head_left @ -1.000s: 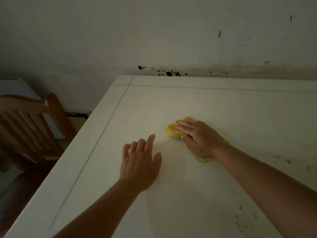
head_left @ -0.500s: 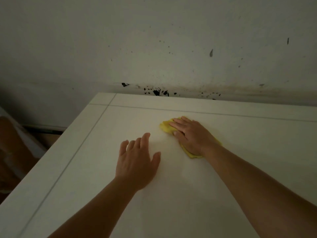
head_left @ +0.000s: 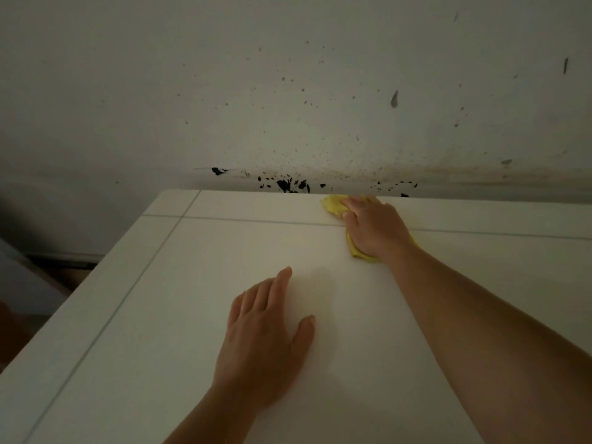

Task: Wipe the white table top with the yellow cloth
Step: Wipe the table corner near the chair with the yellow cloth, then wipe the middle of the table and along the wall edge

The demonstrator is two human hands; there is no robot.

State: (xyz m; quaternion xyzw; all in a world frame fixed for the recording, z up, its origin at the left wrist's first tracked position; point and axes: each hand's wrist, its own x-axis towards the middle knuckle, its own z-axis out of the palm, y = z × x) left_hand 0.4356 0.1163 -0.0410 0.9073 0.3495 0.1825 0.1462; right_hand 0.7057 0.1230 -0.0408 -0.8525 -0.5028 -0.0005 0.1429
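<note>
The white table top (head_left: pixel 179 299) fills the lower part of the head view, with a thin grey line running near its left and far edges. My right hand (head_left: pixel 373 227) presses flat on the yellow cloth (head_left: pixel 334 205) at the table's far edge, close to the wall. Most of the cloth is hidden under the palm; yellow shows ahead of the fingers and beside the wrist. My left hand (head_left: pixel 266 334) lies flat on the table nearer to me, fingers apart, holding nothing.
A stained wall (head_left: pixel 288 107) with dark specks and black splashes stands right behind the table's far edge. The table's left edge drops to a dark floor area (head_left: pixel 48 277).
My right hand has slid the cloth away from me, from the middle of the table to its far edge by the wall. The view has tilted up; the left hand stays planted.
</note>
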